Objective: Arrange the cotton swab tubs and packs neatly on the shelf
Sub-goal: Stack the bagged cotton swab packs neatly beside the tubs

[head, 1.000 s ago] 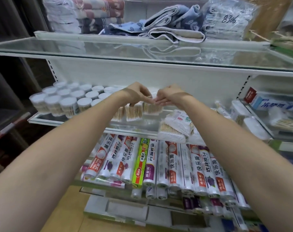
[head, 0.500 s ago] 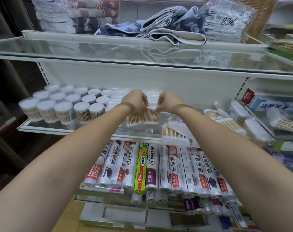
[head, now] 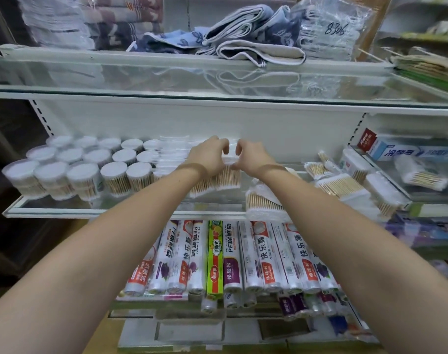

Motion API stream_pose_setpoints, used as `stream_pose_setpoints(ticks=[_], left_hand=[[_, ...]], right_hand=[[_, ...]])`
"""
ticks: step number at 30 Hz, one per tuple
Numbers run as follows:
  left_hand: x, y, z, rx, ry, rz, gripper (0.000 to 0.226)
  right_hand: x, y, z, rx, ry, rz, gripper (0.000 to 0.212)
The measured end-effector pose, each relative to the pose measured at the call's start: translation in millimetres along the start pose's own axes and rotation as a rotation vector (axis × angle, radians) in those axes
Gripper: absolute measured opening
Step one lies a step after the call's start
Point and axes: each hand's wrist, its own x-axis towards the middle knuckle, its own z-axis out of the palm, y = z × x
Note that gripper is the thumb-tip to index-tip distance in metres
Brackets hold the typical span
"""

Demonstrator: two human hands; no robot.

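Observation:
Several round cotton swab tubs [head: 83, 172] with white lids stand in rows on the left of the glass shelf [head: 95, 212]. Beside them lie flat clear swab packs [head: 173, 155] stacked toward the back wall. My left hand [head: 208, 155] and my right hand [head: 252, 158] meet at mid-shelf, fingers curled over the top of a swab pack [head: 226, 178] whose wooden sticks show below my wrists. More swab packs [head: 262, 203] lie jumbled at the shelf's front and to the right [head: 338, 183].
An upper glass shelf [head: 217, 98] overhangs close above my hands, with folded towels [head: 243, 34] and a bagged bundle marked 8306 [head: 332, 29]. Plastic wrap rolls [head: 217, 256] fill the shelf below. Boxed goods [head: 407, 152] sit on the neighbouring right shelf.
Both hands have pushed the swab pack deeper and slightly up toward the back of the shelf. The view has shifted a little to the right.

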Motion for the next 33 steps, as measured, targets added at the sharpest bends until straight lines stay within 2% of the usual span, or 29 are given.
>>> stream_pose_setpoints(ticks=[2,5,9,19,24,28,33], left_hand=[[3.4,4.5,1.1,-0.078,-0.010,0.008,0.022],[11.7,13.3,5.3,-0.119,-0.020,0.030,0.014],[25.3,39.6,9.9,-0.164,-0.026,0.074,0.013],[82.2,136.5,45.6,-0.348,-0.134,0.181,0.014],[107.0,174.6,67.3,-0.272,-0.174,0.207,0.017],[120.0,188.5,88.2,-0.208,-0.184,0.215,0.016],[132.7,191.4,99.1,-0.189,-0.178,0.193,0.018]], right_hand=[[-4.0,4.8,-3.6,0.038,0.020,0.021,0.029],[-11.4,18.3,-15.2,0.037,0.081,0.055,0.014],[-20.9,47.7,-34.8,0.003,0.129,0.135,0.007],[-20.2,140.0,-69.9,-0.029,0.201,0.324,0.011],[-13.5,182.4,-82.1,-0.102,0.248,0.439,0.022],[-8.9,198.8,-80.6,-0.154,0.165,0.426,0.022],[-7.8,205.8,-84.3,-0.267,0.181,0.333,0.012]])
